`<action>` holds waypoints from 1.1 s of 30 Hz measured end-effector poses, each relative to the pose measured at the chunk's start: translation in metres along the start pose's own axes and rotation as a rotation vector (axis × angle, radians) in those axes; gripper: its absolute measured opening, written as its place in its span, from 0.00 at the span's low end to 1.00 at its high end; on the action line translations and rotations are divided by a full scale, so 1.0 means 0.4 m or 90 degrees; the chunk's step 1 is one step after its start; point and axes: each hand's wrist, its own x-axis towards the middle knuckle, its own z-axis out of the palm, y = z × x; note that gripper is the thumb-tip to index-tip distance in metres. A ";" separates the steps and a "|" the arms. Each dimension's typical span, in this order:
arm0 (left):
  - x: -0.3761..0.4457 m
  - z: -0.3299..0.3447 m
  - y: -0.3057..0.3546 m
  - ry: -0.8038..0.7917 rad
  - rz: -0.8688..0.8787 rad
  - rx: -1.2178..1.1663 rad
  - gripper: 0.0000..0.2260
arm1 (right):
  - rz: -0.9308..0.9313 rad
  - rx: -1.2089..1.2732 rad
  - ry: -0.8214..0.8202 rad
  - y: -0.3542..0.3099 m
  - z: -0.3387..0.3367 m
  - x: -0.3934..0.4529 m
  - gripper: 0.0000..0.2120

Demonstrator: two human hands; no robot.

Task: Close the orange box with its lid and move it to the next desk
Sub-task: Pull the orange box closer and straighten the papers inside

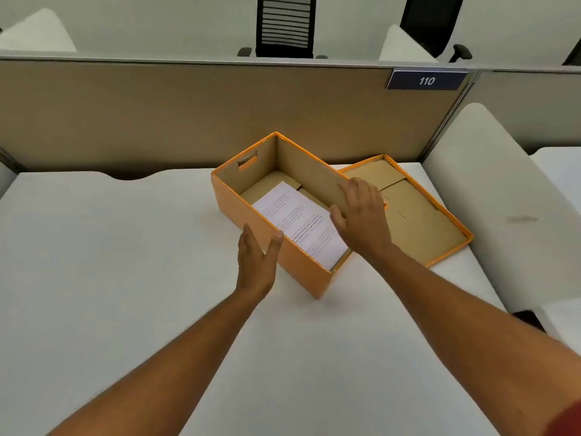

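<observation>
While lid is off: I log the open orange cardboard box mid-surface, printed sheet inside.
Lid: upturned orange cardboard lid touching box's right side.
Left hand: fingers spread, flat against near wall, likely steadying.
Right hand: fingers loosely spread over far wall, gripping nothing.

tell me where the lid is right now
In the head view the lid lies upside down on the desk, right of the box and touching it, beyond the right hand.

Print on the paper is too small to read; right hand hides box wall.
</observation>
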 end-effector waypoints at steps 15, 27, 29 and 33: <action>0.164 0.092 0.067 0.062 -0.168 -0.206 0.33 | 0.136 0.065 -0.287 0.222 0.102 0.186 0.15; 0.126 -0.082 -0.056 0.022 -0.246 -0.160 0.31 | 0.337 0.342 -0.360 0.093 0.042 -0.043 0.33; 0.124 -0.073 -0.040 0.004 -0.238 -0.188 0.19 | 0.414 0.507 -0.398 0.084 0.068 -0.009 0.32; 0.114 -0.097 -0.029 0.053 -0.185 -0.192 0.14 | 0.454 0.576 -0.436 0.042 0.087 -0.004 0.30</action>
